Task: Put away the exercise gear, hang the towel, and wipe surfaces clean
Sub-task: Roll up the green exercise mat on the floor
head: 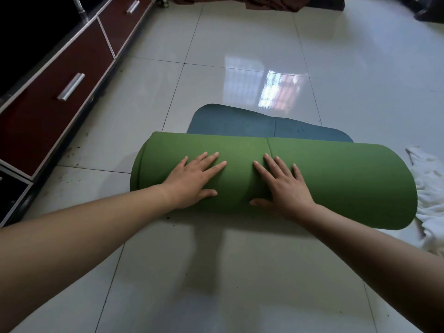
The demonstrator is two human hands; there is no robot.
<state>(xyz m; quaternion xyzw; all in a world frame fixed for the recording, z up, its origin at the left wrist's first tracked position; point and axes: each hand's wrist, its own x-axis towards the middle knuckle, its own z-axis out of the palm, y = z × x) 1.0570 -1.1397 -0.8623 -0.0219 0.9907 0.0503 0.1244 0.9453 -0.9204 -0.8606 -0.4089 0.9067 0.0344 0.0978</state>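
A green exercise mat (336, 179) lies on the floor, rolled into a thick roll that runs left to right. Its unrolled end (240, 126) shows a blue-grey face and sticks out flat behind the roll. My left hand (194, 179) presses flat on top of the roll, left of centre, fingers spread. My right hand (286, 186) lies flat beside it, right of centre, thumb at the roll's near edge. Neither hand grips anything. A white fringed towel (430, 200) lies crumpled on the floor at the roll's right end.
A low dark red cabinet (48, 111) with metal drawer handles (70, 86) runs along the left. The floor is glossy white tile (240, 56) with dark specks near the cabinet. Dark cloth (264, 2) hangs at the top edge.
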